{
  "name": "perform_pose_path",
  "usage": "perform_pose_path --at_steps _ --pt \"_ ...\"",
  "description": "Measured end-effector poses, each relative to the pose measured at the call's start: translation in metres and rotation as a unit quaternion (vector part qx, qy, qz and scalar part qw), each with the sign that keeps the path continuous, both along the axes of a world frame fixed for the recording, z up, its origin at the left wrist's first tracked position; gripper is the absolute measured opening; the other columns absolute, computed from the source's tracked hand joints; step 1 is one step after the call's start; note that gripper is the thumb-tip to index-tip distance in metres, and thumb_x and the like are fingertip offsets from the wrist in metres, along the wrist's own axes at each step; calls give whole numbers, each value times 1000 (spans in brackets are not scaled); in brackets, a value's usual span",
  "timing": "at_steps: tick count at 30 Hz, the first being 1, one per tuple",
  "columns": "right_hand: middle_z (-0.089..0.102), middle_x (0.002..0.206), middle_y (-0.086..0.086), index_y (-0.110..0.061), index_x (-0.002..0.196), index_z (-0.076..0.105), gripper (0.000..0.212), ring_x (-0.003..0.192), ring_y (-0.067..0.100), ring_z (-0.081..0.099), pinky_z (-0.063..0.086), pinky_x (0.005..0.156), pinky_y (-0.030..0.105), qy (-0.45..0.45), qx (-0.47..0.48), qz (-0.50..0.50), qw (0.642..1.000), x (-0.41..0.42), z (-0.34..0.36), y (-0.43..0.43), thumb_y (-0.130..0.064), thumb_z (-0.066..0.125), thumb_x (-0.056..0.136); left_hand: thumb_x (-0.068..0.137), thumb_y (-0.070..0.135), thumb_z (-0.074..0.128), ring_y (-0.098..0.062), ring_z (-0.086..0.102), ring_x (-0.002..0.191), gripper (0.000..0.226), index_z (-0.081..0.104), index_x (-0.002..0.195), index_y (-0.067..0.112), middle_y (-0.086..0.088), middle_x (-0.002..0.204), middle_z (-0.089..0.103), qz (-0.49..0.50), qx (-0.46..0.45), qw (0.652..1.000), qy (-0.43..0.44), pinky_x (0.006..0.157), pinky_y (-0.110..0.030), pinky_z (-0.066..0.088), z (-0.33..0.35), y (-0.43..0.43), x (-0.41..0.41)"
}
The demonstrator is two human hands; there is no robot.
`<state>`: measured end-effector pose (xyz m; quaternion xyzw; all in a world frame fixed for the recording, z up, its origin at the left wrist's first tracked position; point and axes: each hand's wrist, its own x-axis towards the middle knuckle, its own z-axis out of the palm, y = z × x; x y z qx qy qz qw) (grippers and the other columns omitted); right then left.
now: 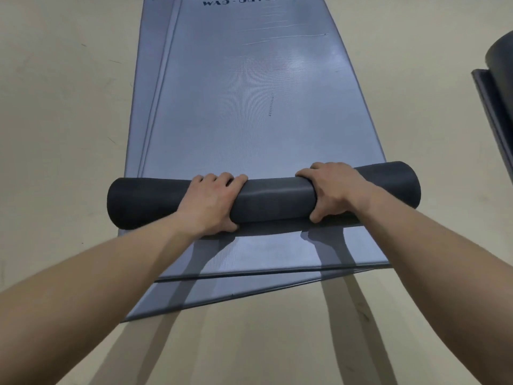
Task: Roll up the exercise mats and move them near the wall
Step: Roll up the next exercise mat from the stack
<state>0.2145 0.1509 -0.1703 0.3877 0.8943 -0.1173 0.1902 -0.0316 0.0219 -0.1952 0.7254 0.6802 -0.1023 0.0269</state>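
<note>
A grey-blue exercise mat point(238, 87) lies flat on the floor and stretches away from me, with dark lettering at its far end. Its near part is wound into a dark roll point(274, 195) lying across the mat. My left hand point(213, 204) grips the roll left of its middle, fingers over the top and thumb underneath. My right hand point(330, 190) grips it right of the middle in the same way. Under the roll lie two more flat mats point(222, 295), stacked and slightly fanned out, their near edges toward me.
The beige floor point(61, 134) surrounds the mats on both sides and in front of me. At the right edge, another dark rolled mat point(499, 55) sits on a flat mat point(494, 107), both cut off by the frame.
</note>
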Motion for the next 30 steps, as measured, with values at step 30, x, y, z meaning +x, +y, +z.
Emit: perform_pose_path --at_steps 30 --pt "53 128 10 -25 149 32 115 109 35 56 41 95 52 59 240 21 969 -1 -17 -43 -51 89 52 58 70 78 -21 61 103 102 36 145 36 8 123 60 14 -70 992 -107 89 -40 51 31 30 -14"
